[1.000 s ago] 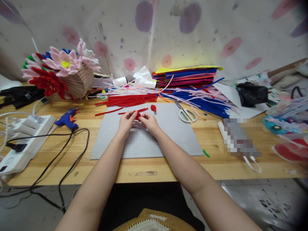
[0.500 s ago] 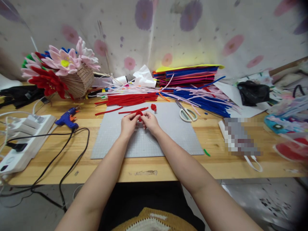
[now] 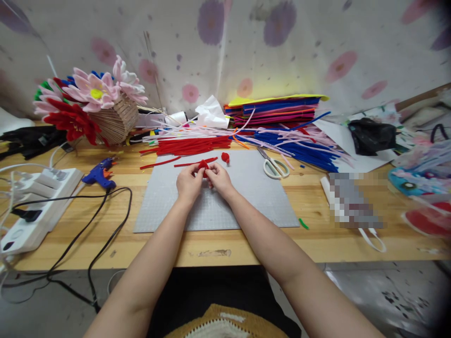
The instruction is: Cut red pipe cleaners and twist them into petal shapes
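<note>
In the head view, the only one there was, both hands met near the middle of the frame, over the grey mat (image 3: 246,206) on the wooden desk (image 3: 141,249). The left hand (image 3: 192,180) had its thumb and fingertips pinched on the red piece (image 3: 203,164), and the right hand (image 3: 218,177) gripped it from the other side, so the two nearly touched. The piece rose to a blunt point between them; its lower part was hidden by the fingers, and I could not tell whether it touched the mat. It looked fuzzy, like the red stems (image 3: 197,145) bundled just beyond the mat, so I judged it very light, soft on the surface, not slippery, bendable, and likely to hold a fold, though a hard squeeze might flatten its nap. The lower edges, where the fingertips sat, seemed the best place to take hold, leaving the tip free. Just beyond the hands lay a red strip (image 3: 193,162), with a small red bud (image 3: 225,157) to its right. White-handled scissors (image 3: 275,170) rested at the mat's upper right, and a blue glue gun (image 3: 100,174) lay at the frame's left.
</note>
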A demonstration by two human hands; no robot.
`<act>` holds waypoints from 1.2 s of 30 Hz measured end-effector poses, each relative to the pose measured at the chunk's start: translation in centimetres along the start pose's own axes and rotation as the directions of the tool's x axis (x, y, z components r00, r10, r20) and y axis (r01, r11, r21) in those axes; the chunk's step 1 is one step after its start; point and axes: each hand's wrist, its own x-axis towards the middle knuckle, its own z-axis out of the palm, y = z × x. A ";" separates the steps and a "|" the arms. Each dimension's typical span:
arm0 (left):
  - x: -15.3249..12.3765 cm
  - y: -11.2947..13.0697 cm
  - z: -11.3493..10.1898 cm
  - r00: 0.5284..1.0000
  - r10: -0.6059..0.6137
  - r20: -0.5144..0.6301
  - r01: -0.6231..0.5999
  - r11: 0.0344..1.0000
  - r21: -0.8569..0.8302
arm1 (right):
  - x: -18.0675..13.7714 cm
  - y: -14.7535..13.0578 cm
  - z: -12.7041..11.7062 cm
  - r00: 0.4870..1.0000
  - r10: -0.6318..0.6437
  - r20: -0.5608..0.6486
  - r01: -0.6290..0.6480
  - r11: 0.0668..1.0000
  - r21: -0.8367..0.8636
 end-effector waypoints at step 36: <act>-0.3 1.3 0.0 0.997 0.074 -0.023 -0.069 0.984 0.164 | -0.4 0.0 0.1 0.966 -0.189 -0.179 0.144 0.961 -0.237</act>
